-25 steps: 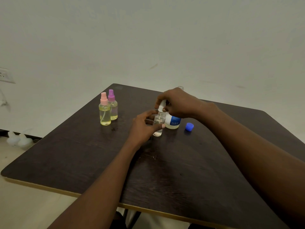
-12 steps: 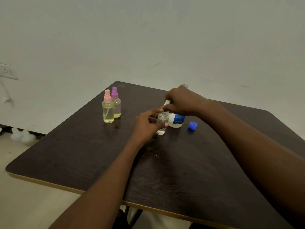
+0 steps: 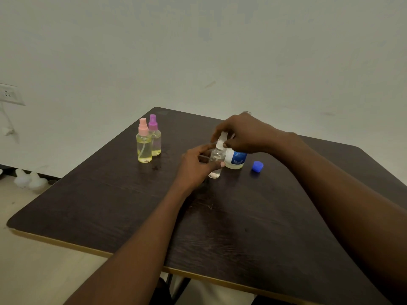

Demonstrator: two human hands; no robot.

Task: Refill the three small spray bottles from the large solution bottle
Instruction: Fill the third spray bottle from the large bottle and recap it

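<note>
Now clear spray bottle (image 3: 217,158) within curled left hand (image 3: 193,170), white nozzle (image 3: 222,139) within pinch of right hand (image 3: 246,133).

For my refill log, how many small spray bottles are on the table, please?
3. The pink-capped bottle and the purple-capped bottle stand together, left; the white-capped bottle is centre, held by left hand and right hand. None seems hidden.

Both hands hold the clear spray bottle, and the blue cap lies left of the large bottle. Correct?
No. The head view shows the blue cap right of the large bottle. The left hand and right hand do hold the clear spray bottle.
</note>
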